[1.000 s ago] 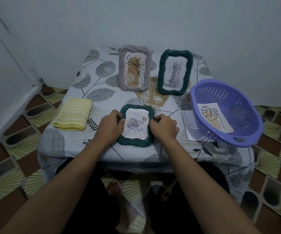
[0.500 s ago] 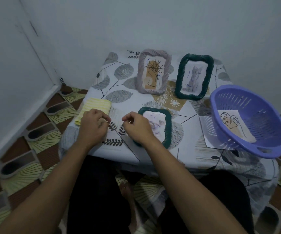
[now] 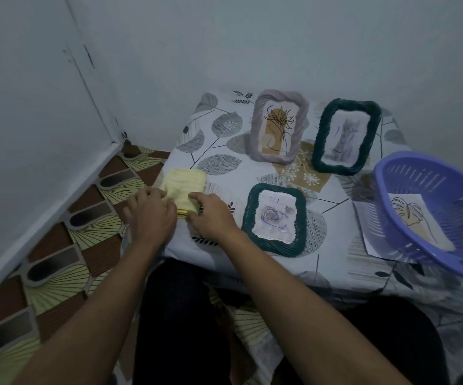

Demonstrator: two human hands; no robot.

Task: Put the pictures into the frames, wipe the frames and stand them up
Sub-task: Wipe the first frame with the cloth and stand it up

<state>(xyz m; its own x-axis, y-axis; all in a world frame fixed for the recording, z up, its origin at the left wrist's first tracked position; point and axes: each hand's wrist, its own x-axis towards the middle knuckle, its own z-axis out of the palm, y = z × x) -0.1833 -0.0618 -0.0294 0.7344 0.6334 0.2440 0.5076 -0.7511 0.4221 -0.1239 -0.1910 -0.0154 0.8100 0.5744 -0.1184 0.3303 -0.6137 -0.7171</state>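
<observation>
Right, on my feed both hands are down at the yellow cloth [image 3: 186,182], which lies folded at the table's [image 3: 252,173] left edge. My left hand [image 3: 149,215] covers its near left corner with the fingers bent over it, though I cannot tell whether they actually grip the fabric. My right hand [image 3: 211,218] pinches the near right corner between forefinger and thumb. Just right of that hand the flat frame [image 3: 276,219], dark green, lies face up on the table with a picture inside it, apart from both hands. Further back the grey frame [image 3: 279,126] and the green frame [image 3: 345,137] stand upright side by side, each with a picture in it. At the right edge the purple basket [image 3: 391,195] sits tilted toward me on a white sheet [image 3: 368,232], and one loose picture [image 3: 413,218] of a leaf lies inside it
</observation>
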